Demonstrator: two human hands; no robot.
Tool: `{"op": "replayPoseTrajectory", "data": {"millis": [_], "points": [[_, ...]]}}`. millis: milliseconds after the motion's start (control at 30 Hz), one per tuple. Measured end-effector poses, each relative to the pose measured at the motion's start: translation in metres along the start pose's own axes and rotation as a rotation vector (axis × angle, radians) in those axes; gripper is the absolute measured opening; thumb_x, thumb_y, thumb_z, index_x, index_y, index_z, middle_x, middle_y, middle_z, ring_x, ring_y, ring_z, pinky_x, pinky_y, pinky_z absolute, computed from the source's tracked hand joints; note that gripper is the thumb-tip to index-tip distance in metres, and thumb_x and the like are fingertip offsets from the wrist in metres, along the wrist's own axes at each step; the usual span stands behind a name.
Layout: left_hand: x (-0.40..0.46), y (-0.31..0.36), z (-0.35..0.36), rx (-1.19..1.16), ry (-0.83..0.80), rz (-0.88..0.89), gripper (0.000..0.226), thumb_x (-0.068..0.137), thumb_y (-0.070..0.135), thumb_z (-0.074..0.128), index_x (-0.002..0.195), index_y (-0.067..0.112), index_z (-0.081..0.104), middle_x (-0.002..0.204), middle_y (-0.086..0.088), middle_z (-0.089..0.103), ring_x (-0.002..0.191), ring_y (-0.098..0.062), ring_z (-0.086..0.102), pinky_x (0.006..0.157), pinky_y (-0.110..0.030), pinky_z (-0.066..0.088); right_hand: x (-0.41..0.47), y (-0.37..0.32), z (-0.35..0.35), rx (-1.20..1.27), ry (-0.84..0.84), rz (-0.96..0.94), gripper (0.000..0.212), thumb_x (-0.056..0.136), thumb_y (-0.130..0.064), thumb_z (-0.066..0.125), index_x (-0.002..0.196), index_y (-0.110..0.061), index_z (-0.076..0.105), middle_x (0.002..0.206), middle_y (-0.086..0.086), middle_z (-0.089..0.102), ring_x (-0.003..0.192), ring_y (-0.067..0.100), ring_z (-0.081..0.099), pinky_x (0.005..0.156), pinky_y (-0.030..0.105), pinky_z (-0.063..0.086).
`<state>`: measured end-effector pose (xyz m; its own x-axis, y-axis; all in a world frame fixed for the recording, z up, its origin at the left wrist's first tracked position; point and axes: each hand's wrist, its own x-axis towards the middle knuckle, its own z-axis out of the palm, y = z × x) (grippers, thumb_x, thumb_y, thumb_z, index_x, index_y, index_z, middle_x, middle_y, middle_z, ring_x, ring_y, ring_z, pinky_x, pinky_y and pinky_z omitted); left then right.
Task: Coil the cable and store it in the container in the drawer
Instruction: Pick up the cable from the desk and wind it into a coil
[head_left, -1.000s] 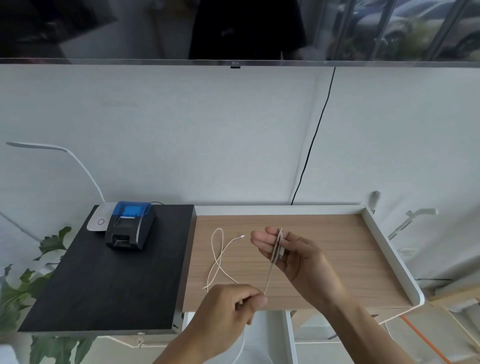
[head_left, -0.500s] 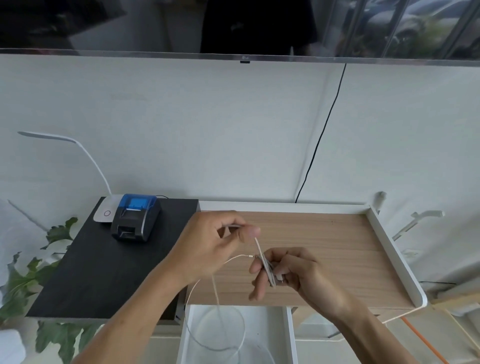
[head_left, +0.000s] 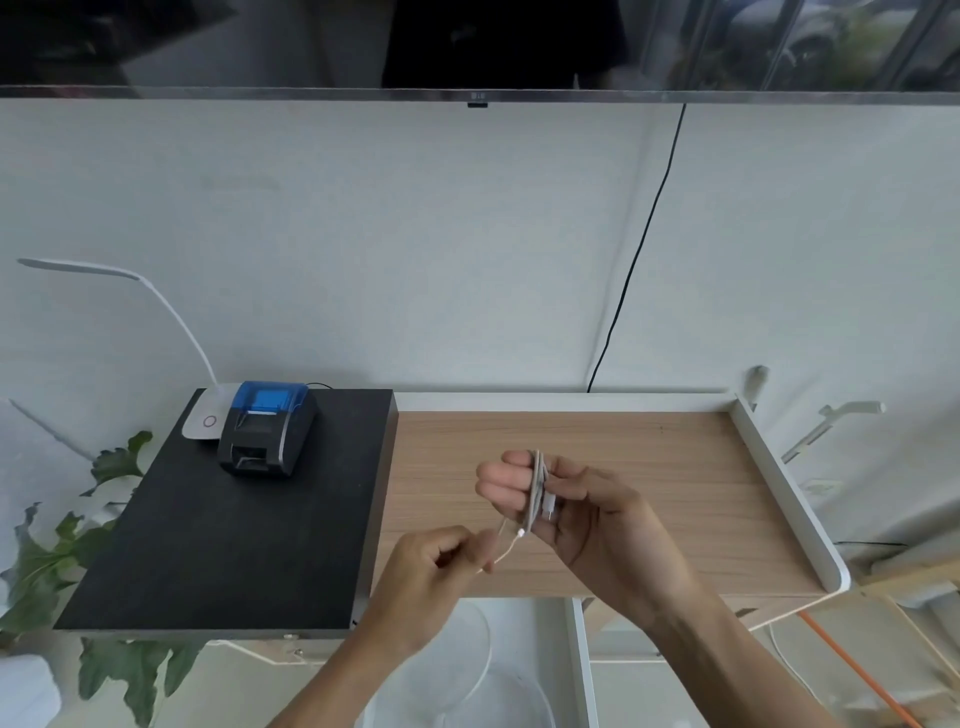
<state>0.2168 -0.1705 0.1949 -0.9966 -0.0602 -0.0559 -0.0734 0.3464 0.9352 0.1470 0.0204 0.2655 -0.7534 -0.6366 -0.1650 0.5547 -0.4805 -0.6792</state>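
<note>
Now two hands, left hand (head_left: 431, 587) and right hand (head_left: 587, 525), hold one cable (head_left: 535, 488).

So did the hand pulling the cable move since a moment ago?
Yes. The left hand was up over the wooden shelf half a second ago; now it has dropped to the shelf's front edge, pinching the white cable tail below the right hand.

Right hand (head_left: 582, 514) raised, fingers curled around wound loops; left hand (head_left: 431, 577) lower, fingertips pinched together.
</note>
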Motion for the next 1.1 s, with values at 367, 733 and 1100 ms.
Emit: {"op": "replayPoseTrajectory", "data": {"millis": [367, 733, 1100], "points": [[-0.022, 0.099, -0.038, 0.422, -0.221, 0.365, 0.034, 0.108, 0.046, 0.056, 0.088, 0.021, 0.069, 0.074, 0.011, 0.065, 0.083, -0.003, 0.068, 0.068, -0.025, 0.051, 0.004, -0.014, -0.017, -0.392, 0.114, 0.039, 0.039, 0.103, 0.007, 0.036, 0.132, 0.011, 0.061, 0.126, 0.027, 0.077, 0.122, 0.038, 0.073, 0.107, 0.040, 0.054], [0.051, 0.091, -0.055, 0.064, 0.003, 0.323, 0.025, 0.091, 0.041, 0.072, 0.085, 0.019, 0.082, 0.076, 0.008, 0.078, 0.069, -0.013, 0.070, 0.067, -0.024, 0.054, -0.011, -0.023, 0.013, -0.606, -0.136, 0.101, 0.045, 0.090, -0.002, 0.039, 0.124, 0.013, 0.065, 0.110, 0.032, 0.079, 0.103, 0.043, 0.076, 0.107, 0.062, 0.042], [0.016, 0.024, -0.014, 0.012, -0.052, 0.078, 0.031, 0.099, 0.044, 0.065, 0.080, 0.023, 0.079, 0.058, 0.016, 0.066, 0.053, -0.002, 0.049, 0.056, -0.019, 0.039, 0.007, -0.032, 0.006, -0.074, -0.092, 0.007, 0.050, 0.095, 0.000, 0.042, 0.140, 0.019, 0.052, 0.142, 0.035, 0.064, 0.135, 0.045, 0.063, 0.120, 0.048, 0.045]]}}
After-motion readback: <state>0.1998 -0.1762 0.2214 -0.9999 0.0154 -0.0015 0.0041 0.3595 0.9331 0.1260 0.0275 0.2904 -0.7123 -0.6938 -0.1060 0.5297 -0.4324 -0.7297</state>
